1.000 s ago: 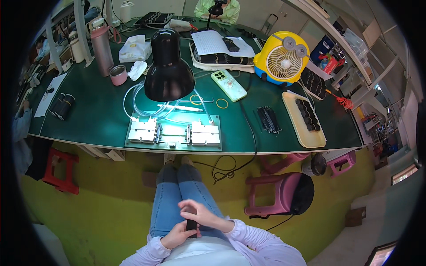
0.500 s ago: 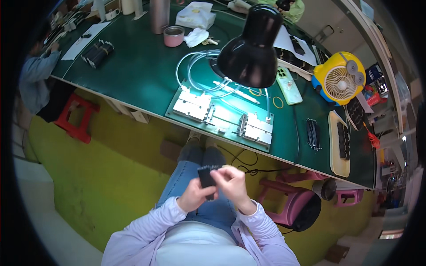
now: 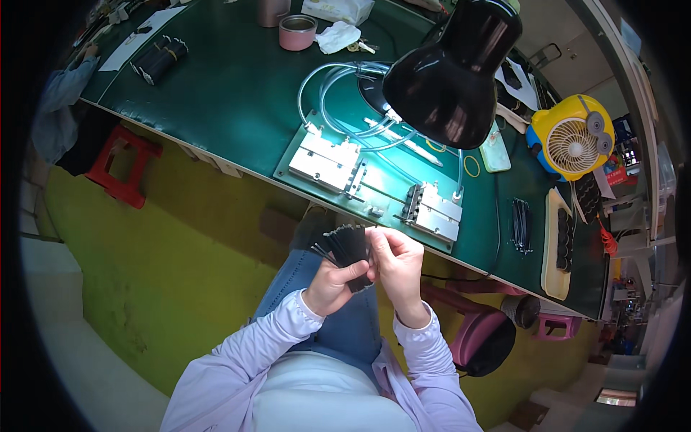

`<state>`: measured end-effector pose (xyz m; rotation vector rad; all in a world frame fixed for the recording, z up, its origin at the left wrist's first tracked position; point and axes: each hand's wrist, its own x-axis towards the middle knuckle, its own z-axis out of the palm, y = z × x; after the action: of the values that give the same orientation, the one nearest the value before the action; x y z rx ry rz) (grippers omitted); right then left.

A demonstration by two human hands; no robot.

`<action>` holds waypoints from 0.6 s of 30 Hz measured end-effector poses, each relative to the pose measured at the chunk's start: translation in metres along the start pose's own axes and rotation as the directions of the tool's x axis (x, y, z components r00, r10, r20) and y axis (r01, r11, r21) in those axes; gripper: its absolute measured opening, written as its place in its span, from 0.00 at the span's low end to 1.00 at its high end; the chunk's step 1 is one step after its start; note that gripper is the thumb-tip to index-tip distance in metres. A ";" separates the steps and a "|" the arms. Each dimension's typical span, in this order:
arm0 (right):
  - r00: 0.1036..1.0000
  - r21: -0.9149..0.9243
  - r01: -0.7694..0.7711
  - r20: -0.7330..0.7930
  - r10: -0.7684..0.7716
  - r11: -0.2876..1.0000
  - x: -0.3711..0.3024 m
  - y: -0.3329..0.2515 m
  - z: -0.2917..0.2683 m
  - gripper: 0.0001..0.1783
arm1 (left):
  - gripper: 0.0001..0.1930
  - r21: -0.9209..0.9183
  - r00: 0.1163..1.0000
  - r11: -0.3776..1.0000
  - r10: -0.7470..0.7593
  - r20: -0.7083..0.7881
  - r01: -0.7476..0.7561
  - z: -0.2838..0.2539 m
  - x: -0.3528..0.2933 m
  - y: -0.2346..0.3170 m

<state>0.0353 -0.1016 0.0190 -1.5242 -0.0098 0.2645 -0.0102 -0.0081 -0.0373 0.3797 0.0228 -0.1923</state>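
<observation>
A fanned-out bundle of thin black wires [image 3: 348,246] with pale tips stands up over my lap, just off the table's front edge. My left hand [image 3: 330,288] is closed round its lower part, thumb across the front. At the bundle's right edge, the thumb and fingers of my right hand [image 3: 400,268] are pinched together; what lies between them is hidden. Beyond my hands, on the table edge, two silver metal clamp blocks, a left one [image 3: 324,162] and a right one [image 3: 437,216], sit on a plate with clear tubes [image 3: 327,108] running to them.
A black desk lamp [image 3: 450,86] hangs over the blocks. On the right are a phone [image 3: 495,150], a yellow fan [image 3: 576,138], loose black wires [image 3: 521,227] and a cream tray [image 3: 553,277]. Tied bundles [image 3: 160,59] lie at far left, near another person's sleeve [image 3: 68,83].
Both hands have risen toward the table with the bundle, which has spread from a compact block into a fan. The view has shifted, so the table things sit farther right.
</observation>
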 end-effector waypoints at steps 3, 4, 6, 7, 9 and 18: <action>1.000 -0.002 0.019 -0.008 -0.019 1.000 0.005 -0.001 0.004 0.08 | 0.08 -0.021 0.999 1.000 0.006 -0.034 -0.006 0.002 0.003 0.003; 1.000 0.008 0.019 -0.018 -0.019 1.000 0.007 -0.002 0.006 0.08 | 0.08 -0.022 0.999 1.000 0.002 -0.035 -0.003 0.003 0.004 0.004; 0.999 0.018 0.017 -0.030 -0.016 1.000 0.008 -0.003 0.007 0.08 | 0.08 -0.002 0.998 1.000 -0.003 -0.055 0.002 0.004 0.006 0.006; 0.999 0.023 0.009 -0.041 -0.008 1.000 0.008 -0.003 0.008 0.09 | 0.07 0.008 0.998 1.000 -0.005 -0.065 0.005 0.004 0.006 0.008; 0.998 0.030 -0.008 -0.060 0.010 1.000 0.009 -0.002 0.009 0.09 | 0.07 0.008 0.997 1.000 -0.008 -0.073 0.008 0.005 0.006 0.010; 0.994 0.118 -0.004 -0.112 0.017 0.993 0.011 0.003 0.013 0.10 | 0.06 0.035 0.995 0.998 -0.051 -0.083 0.054 0.003 0.008 0.016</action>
<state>0.0431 -0.0872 0.0148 -1.4203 0.1017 0.1835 0.0003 0.0045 -0.0291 0.4241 0.1103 -0.2288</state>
